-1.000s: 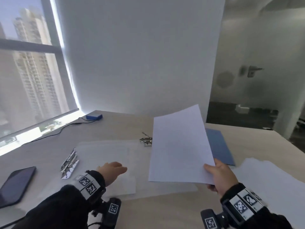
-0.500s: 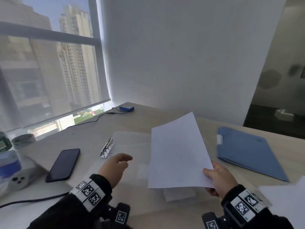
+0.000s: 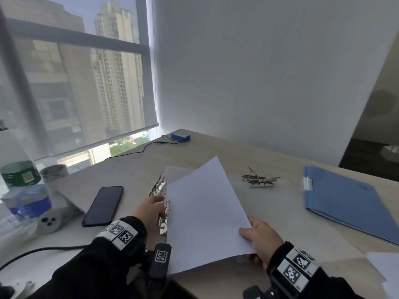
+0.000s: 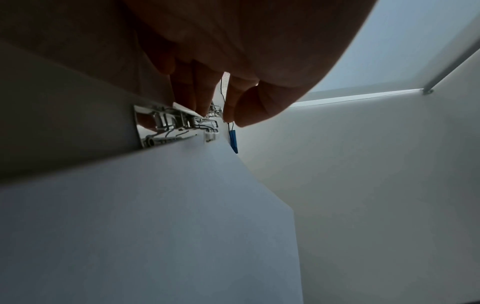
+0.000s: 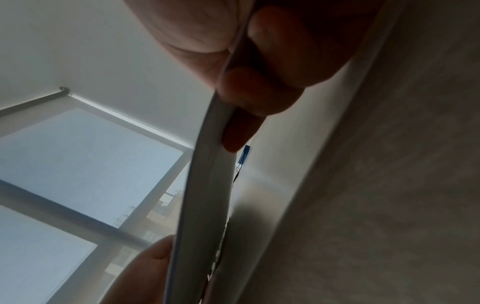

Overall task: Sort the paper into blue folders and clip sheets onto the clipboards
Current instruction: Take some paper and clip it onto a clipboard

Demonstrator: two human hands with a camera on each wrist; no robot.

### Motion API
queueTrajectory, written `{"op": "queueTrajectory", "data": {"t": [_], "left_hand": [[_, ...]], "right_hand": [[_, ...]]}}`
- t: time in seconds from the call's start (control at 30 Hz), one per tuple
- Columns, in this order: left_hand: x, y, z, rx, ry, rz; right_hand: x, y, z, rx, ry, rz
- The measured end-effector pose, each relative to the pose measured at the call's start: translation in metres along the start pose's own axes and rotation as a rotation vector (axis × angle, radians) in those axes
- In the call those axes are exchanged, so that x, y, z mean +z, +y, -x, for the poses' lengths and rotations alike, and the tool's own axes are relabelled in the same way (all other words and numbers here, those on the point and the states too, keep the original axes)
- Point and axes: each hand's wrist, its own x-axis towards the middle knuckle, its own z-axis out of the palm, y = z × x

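My right hand (image 3: 248,231) pinches the near right corner of a white sheet (image 3: 205,212), which hangs tilted over a clear clipboard (image 3: 269,203) on the table. At the sheet's left edge is the board's metal clip (image 3: 164,214). My left hand (image 3: 158,200) grips this clip, fingers curled over its lever. The left wrist view shows the fingers (image 4: 200,98) on the clip (image 4: 166,123) with the sheet (image 4: 155,226) right beside it. The right wrist view shows thumb and fingers (image 5: 259,92) squeezing the sheet (image 5: 207,185) edge-on. A closed blue folder (image 3: 345,201) lies at the right.
A second metal clip (image 3: 259,180) lies beyond the sheet. A black phone (image 3: 103,206) lies left of my left hand, with bottles (image 3: 23,190) and a cable (image 3: 43,249) further left. A paper stack (image 3: 384,268) is at the near right. A small blue box (image 3: 181,137) sits at the back.
My left hand has moved forward and taken hold of the clip. The right hand has brought the sheet left and lower, up to the clip. The head view has turned left.
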Motion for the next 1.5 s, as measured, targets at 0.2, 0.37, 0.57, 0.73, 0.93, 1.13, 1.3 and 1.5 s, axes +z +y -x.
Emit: {"op": "queueTrajectory", "data": {"t": [0.2,0.37,0.57,0.73,0.93,1.13,1.3,1.5], "left_hand": [[0.002,0.028,0.021,-0.018,0.003,-0.057],[0.006,0.047,0.021,-0.045,0.012,-0.105],[0.001,0.05,0.006,-0.013,0.034,-0.21],[-0.01,0.035,0.012,0.046,0.121,-0.081],[-0.016,0.018,0.026,0.072,0.034,-0.02],[-0.016,0.003,0.023,0.119,0.015,-0.172],[-0.015,0.002,0.018,0.134,-0.039,-0.588],[-0.01,0.01,0.023,0.156,-0.043,-0.83]], "right_hand": [[0.003,-0.001,-0.003,0.041,-0.113,0.074],[-0.011,-0.006,-0.004,0.087,-0.158,0.179],[-0.02,-0.003,-0.003,0.072,-0.176,0.271],[-0.022,-0.001,-0.001,0.066,-0.149,0.233],[-0.022,0.003,-0.005,0.07,-0.136,0.219],[-0.023,0.002,-0.003,0.067,-0.134,0.226],[-0.024,0.002,-0.005,0.075,-0.129,0.247],[-0.024,0.002,-0.004,0.079,-0.128,0.252]]}}
